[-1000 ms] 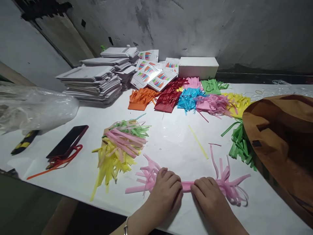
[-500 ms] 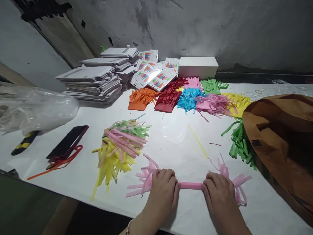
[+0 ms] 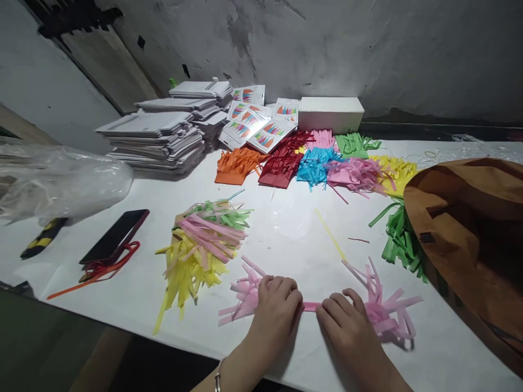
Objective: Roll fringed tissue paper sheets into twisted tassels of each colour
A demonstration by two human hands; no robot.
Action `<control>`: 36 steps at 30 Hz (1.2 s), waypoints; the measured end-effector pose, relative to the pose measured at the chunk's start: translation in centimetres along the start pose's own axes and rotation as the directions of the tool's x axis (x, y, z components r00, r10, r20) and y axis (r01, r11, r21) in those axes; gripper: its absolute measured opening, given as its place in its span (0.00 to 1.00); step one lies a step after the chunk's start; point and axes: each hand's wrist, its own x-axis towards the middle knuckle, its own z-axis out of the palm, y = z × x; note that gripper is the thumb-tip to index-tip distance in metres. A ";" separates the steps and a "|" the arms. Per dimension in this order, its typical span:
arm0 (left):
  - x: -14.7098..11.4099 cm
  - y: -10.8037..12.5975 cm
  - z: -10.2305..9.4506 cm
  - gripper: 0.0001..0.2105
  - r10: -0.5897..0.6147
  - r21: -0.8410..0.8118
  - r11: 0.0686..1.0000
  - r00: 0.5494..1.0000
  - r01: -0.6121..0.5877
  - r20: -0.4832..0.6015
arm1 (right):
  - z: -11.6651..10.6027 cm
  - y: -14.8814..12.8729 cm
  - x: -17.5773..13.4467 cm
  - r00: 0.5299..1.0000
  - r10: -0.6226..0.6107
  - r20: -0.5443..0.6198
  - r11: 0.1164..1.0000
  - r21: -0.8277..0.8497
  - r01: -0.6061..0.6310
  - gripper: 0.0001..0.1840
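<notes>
A pink tissue-paper tassel [image 3: 312, 307] lies along the near part of the white table, its middle rolled into a narrow band and fringe fanning out at both ends. My left hand [image 3: 278, 302] is closed over the band beside the left fringe. My right hand [image 3: 344, 318] grips the band a short way to the right, fingers bent over it. Only a small stretch of band shows between the hands. Left of them rests a pile of green, pink and yellow tassels [image 3: 204, 239].
Folded fringed papers in several colours, such as orange [image 3: 237, 166] and blue [image 3: 316, 165], line the back. Stacked white packets [image 3: 151, 139] and a white box [image 3: 330, 114] stand behind. A phone [image 3: 116, 237] lies left; a brown bag [image 3: 461, 218] stands right, by green fringe [image 3: 402, 239].
My right hand has slid left along the band, closer to my left hand, uncovering more of the right fringe. My left hand has shifted slightly right.
</notes>
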 end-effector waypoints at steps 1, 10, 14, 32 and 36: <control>-0.1 -0.1 0.0 0.07 0.040 -0.010 0.999 0.999 -0.040 -0.018 | 0.3 0.0 0.1 1.000 0.005 0.013 1.000 0.011 -0.005 0.19; 0.1 -0.7 0.3 0.06 0.211 -0.012 0.977 0.977 -0.211 0.008 | 0.9 -0.1 1.0 0.998 0.056 0.040 0.994 0.087 -0.060 0.16; 0.1 -0.6 0.0 0.07 0.068 -0.146 0.987 0.998 -0.065 0.012 | 0.7 0.5 0.5 0.998 0.026 0.062 0.997 0.069 -0.031 0.19; 2.0 2.1 -1.1 0.06 -0.168 0.167 0.977 0.958 0.131 0.232 | -0.7 2.5 0.4 0.922 0.334 0.197 0.942 -0.087 -0.323 0.10; 1.7 1.6 -0.2 0.06 0.136 0.206 0.962 0.967 -0.182 0.216 | -1.1 2.7 0.5 0.957 0.244 0.157 0.968 0.022 -0.250 0.10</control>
